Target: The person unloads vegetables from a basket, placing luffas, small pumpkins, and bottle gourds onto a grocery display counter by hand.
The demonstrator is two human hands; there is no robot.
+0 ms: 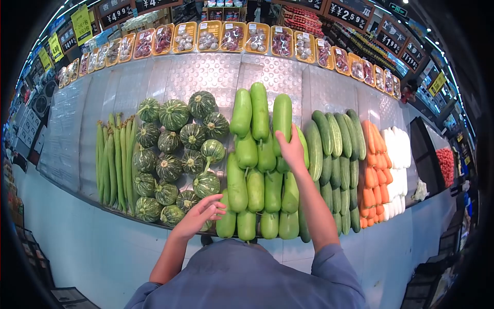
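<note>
My right hand (292,149) is at the right side of an upper green gourd (282,117), thumb near its lower end and fingers wrapped along its side. Stacked rows of smooth light-green gourds (237,183) fill the middle of the display. Lower left, my left hand (205,212) hovers beside the gourd stack with fingers apart and holds nothing. Near it lie dark, striped round squashes (168,168). Right of the gourds are long cucumbers (333,135), partly behind my right forearm.
Long thin green vegetables (115,159) lie at the left. Carrots (374,175) and white radishes (400,149) are at the right. Packed trays (208,36) line the back edge. Price signs (348,15) hang above. A black bin (428,149) stands far right.
</note>
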